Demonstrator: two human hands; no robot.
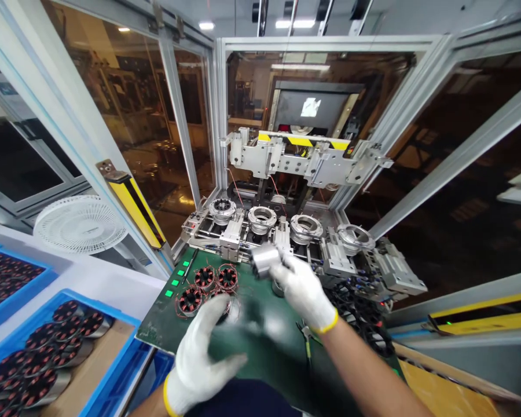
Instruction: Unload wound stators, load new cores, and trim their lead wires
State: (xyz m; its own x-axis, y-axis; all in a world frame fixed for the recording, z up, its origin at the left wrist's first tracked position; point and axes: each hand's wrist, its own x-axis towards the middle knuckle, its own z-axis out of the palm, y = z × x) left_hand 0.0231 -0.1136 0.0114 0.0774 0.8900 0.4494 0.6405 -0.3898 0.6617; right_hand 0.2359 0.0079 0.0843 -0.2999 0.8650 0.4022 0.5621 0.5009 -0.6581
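Observation:
My right hand (307,292), in a white knitted glove with a yellow cuff, grips a silver cylindrical stator (264,259) by its right side. The stator is blurred and tilted, raised above the green work surface (260,347) in front of the fixture row. My left hand (202,362), gloved alike, holds nothing; its thumb and fingers are spread over the near left of the surface. Just beyond it lie several wound stators (190,300) with red-copper coils and loose wire ends, one partly covered by the left fingers. Another metal ring (278,288) is half hidden behind my right hand.
Several round clamping fixtures (306,229) line the back; the leftmost (222,209) holds a dark-toothed part. Green-handled pliers (306,341) lie near my right forearm, beside a heap of black parts (364,315). Blue trays (132,327) of stators and a white fan (80,225) stand left.

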